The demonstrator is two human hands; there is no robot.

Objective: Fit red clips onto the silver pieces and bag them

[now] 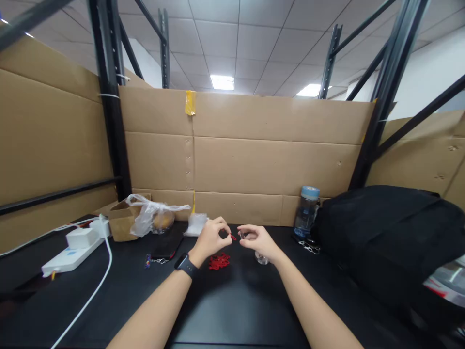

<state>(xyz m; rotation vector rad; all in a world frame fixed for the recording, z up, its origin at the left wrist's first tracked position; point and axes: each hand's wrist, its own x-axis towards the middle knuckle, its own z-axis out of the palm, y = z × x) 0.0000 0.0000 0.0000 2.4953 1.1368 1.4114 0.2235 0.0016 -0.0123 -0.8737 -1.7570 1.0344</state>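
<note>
My left hand [211,238], with a dark watch on its wrist, pinches a thin red cord [233,237] between thumb and forefinger. Facing it a short way off, my right hand [260,241] is closed in a pinch on something small that I cannot make out. Below the left hand a loose pile of red cords [219,261] lies on the black tabletop [232,300]. Partly hidden under the right hand stands a small clear round container [261,258]; its contents do not show clearly.
At left are a white power strip [72,257] with a cable, a small cardboard box [123,220], a plastic bag [160,218] and a black pouch [167,245]. A blue-capped bottle [306,213] and a black backpack [385,247] stand right. Cardboard [254,165] walls the back.
</note>
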